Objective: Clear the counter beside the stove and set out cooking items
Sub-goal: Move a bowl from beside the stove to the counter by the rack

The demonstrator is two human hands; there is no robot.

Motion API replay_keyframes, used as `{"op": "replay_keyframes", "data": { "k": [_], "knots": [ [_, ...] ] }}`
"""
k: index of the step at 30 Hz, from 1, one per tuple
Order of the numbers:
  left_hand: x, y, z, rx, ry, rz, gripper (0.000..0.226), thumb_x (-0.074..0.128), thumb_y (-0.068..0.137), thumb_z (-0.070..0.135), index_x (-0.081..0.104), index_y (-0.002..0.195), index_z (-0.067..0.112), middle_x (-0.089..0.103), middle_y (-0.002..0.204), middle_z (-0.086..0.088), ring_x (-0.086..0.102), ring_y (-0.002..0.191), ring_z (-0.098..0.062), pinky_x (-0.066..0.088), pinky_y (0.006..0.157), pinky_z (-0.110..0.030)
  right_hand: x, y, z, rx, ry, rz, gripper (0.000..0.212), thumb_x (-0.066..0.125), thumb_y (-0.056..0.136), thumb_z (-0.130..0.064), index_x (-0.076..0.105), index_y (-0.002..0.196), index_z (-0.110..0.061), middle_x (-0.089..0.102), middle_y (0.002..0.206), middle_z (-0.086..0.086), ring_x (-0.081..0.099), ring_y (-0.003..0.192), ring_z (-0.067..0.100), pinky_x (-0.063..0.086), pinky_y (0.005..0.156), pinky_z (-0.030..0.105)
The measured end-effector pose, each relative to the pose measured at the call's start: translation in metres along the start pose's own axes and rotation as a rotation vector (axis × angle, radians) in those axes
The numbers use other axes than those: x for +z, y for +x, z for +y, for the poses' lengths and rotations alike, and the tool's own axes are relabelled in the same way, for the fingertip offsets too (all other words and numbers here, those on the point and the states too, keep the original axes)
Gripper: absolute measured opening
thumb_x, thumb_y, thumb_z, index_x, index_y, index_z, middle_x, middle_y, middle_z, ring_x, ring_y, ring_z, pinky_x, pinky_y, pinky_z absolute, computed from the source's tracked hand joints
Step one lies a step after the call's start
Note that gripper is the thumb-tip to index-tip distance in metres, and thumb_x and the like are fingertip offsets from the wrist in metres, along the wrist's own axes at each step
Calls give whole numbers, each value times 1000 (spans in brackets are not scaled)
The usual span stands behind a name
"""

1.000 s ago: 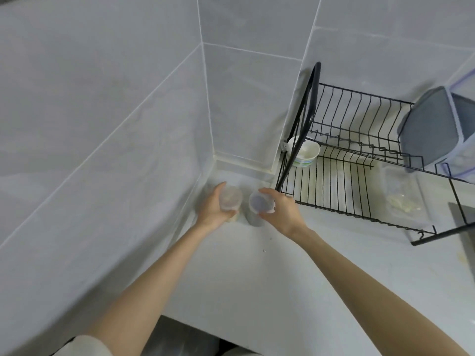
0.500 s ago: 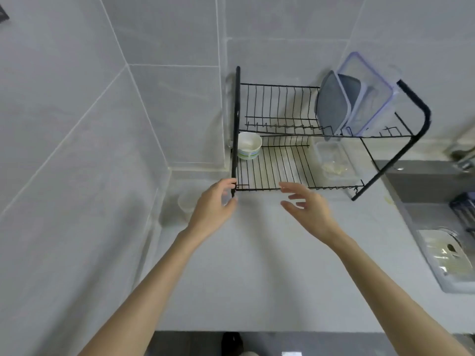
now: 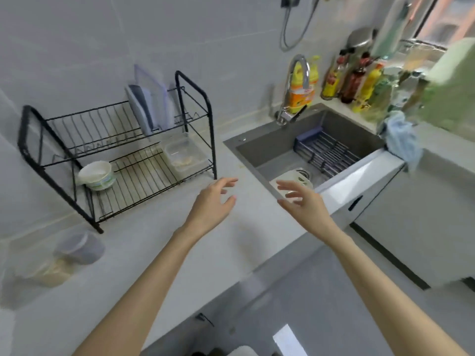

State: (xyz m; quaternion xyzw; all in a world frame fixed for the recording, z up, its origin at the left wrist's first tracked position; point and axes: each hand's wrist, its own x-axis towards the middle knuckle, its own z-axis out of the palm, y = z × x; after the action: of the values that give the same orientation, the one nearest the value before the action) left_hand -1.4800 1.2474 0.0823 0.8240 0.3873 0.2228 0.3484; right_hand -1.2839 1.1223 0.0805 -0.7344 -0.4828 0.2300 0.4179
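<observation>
Two small lidded plastic jars stand in the left corner of the grey counter [image 3: 159, 242]: one with a greyish lid [image 3: 79, 246] and a paler one [image 3: 48, 271] holding something cream-coloured. My left hand [image 3: 213, 204] hovers open over the counter, right of the black dish rack [image 3: 115, 155]. My right hand [image 3: 302, 199] is open too, fingers spread, above the near edge of the sink [image 3: 308, 152]. Neither hand holds anything.
The rack carries a white bowl [image 3: 97, 176], a clear box [image 3: 185, 155] and upright lids [image 3: 149, 109]. A white dish [image 3: 295, 179] and a dark strainer basket [image 3: 326, 150] lie in the sink. Behind the tap [image 3: 295, 86] stand several bottles [image 3: 357, 78]; a blue cloth [image 3: 401, 140] hangs at right.
Both hands let go of the two jars in the corner and moved right, open. My view swung right from the corner to the rack and sink.
</observation>
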Motion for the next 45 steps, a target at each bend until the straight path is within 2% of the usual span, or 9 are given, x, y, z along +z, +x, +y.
{"op": "replay_keyframes", "data": {
  "k": [4, 9, 12, 16, 18, 26, 34, 40, 45],
  "knots": [
    [74, 19, 83, 130, -36, -116, 38, 59, 90, 17, 55, 128, 24, 60, 123, 8, 58, 105, -11, 44, 91, -25, -95, -39, 45, 60, -28, 135, 38, 65, 89, -17, 59, 126, -27, 63, 119, -11, 60, 102, 10, 43, 84, 13],
    [170, 36, 181, 269, -78, -263, 39, 58, 90, 21, 56, 129, 27, 60, 123, 10, 57, 106, -8, 43, 90, -22, -201, -94, 97, 151, -56, 325, 39, 65, 89, -17, 59, 125, -27, 63, 117, -11, 60, 102, 10, 50, 89, 28],
    [224, 40, 231, 358, -114, -361, 38, 58, 91, 20, 55, 128, 26, 59, 122, 11, 57, 105, -6, 41, 83, -12, -256, -129, 124, 213, -70, 434, 40, 65, 89, -19, 58, 127, -28, 63, 119, -11, 60, 104, 10, 51, 91, 30],
    [301, 49, 302, 478, -143, -516, 37, 60, 90, 18, 57, 126, 26, 62, 120, 9, 59, 106, -9, 46, 91, -24, -325, -180, 158, 309, -92, 611, 39, 64, 90, -22, 57, 127, -30, 63, 119, -13, 60, 104, 8, 51, 91, 31],
    [335, 52, 335, 527, -168, -578, 37, 60, 90, 18, 57, 126, 24, 63, 121, 7, 59, 106, -10, 47, 91, -26, -353, -203, 172, 352, -88, 690, 38, 63, 89, -22, 57, 126, -31, 63, 119, -14, 59, 104, 8, 50, 92, 32],
    [492, 54, 482, 790, -195, -813, 36, 58, 91, 18, 55, 127, 24, 62, 120, 8, 59, 106, -10, 46, 94, -27, -474, -285, 234, 527, -134, 978, 40, 62, 90, -21, 56, 129, -29, 62, 121, -14, 58, 108, 8, 49, 94, 32],
    [646, 46, 653, 1007, -237, -1031, 37, 58, 90, 20, 56, 127, 24, 62, 121, 6, 59, 105, -13, 49, 95, -34, -606, -346, 297, 687, -156, 1262, 39, 62, 91, -19, 57, 129, -26, 62, 120, -15, 58, 106, 6, 48, 91, 26],
    [739, 20, 747, 1076, -232, -1149, 36, 58, 91, 16, 56, 127, 22, 62, 121, 4, 59, 105, -15, 49, 95, -33, -687, -394, 344, 751, -170, 1410, 39, 62, 91, -19, 57, 128, -27, 61, 119, -16, 58, 105, 6, 47, 88, 24],
    [822, -7, 805, 1069, -254, -1205, 35, 60, 89, 12, 58, 123, 19, 64, 116, 2, 62, 103, -18, 49, 94, -33, -750, -440, 395, 778, -174, 1460, 39, 63, 91, -19, 57, 129, -26, 62, 120, -14, 59, 104, 8, 47, 86, 22]
  ]
}}
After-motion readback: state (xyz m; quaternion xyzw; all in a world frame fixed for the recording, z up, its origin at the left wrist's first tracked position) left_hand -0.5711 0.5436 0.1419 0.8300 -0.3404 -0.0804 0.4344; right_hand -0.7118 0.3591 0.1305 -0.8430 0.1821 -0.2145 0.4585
